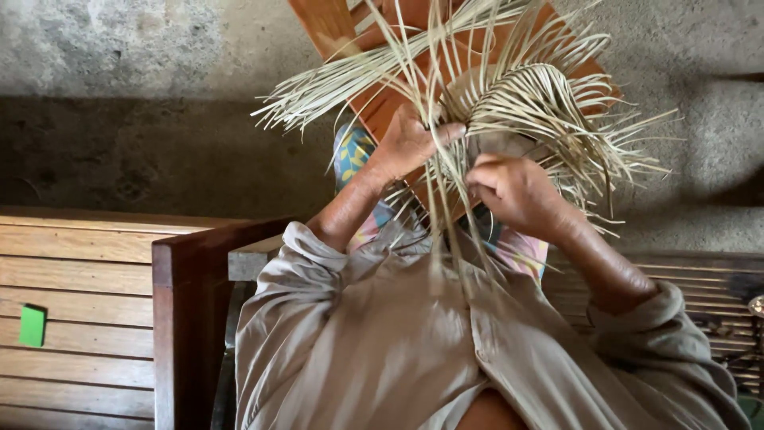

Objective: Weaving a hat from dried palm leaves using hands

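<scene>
Head view: both hands (461, 167) pinch pale straw strips (509, 103), wrists bent.

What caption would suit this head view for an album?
Left hand and right hand hold pale straw strips fanning over an orange wooden board.

Grey concrete floor (143, 56), slatted wooden bench (76, 271), dim daylight.

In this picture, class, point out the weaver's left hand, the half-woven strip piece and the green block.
left hand (407, 145), head view, back of the hand.
half-woven strip piece (532, 97), head view, its woven curved body.
green block (32, 326), head view, its top face.
</scene>
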